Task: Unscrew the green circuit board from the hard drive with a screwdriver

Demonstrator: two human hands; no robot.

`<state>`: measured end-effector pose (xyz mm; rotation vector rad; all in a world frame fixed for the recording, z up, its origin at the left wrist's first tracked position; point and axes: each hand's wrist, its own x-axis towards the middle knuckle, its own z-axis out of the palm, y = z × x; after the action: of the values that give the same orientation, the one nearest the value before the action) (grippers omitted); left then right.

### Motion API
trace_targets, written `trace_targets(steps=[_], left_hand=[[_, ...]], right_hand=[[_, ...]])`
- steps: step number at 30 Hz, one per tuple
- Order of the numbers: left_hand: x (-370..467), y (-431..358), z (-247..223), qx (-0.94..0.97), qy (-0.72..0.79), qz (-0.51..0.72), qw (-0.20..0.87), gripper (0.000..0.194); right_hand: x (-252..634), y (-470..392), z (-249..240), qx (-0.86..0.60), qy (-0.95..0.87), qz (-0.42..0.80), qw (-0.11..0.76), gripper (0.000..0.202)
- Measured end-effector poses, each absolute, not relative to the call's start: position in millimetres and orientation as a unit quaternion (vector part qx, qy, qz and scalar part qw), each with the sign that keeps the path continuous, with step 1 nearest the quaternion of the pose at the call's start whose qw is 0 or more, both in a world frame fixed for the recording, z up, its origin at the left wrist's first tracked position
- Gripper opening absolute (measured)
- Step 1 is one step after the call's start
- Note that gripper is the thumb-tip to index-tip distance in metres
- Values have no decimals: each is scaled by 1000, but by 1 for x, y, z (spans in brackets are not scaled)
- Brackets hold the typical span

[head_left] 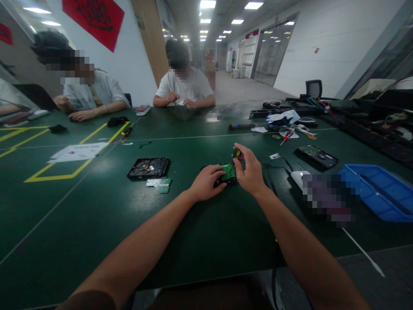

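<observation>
A hard drive with a green circuit board (229,172) lies on the table in front of me, its board side up. My left hand (209,183) grips its left part, fingers across the top and thumb along the near edge. My right hand (248,170) is closed around a small screwdriver with a black and yellow handle (237,153). The screwdriver stands upright over the board's right part; its tip is mostly hidden by my fingers. To the left are another hard drive (149,167), its underside bare, and a detached circuit board (159,185).
A third hard drive (316,156), a blue tray (383,189) and a white cabled device (300,178), partly blurred out, are on the right. Behind them lie a red screwdriver (285,137), a glove (284,117) and cables. Two people sit across the table (97,224); another is partly visible far left.
</observation>
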<state>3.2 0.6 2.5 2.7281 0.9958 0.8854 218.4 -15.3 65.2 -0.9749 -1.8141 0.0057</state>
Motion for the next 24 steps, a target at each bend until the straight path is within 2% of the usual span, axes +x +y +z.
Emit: trace_targets(steps=[16, 24], left_hand=[[4, 0, 4, 896, 329, 292, 52, 43], [3, 0, 4, 898, 328, 290, 50, 43]], right_hand=[[219, -13, 62, -403, -757, 33, 513, 48], [218, -15, 65, -414, -748, -13, 519, 47]])
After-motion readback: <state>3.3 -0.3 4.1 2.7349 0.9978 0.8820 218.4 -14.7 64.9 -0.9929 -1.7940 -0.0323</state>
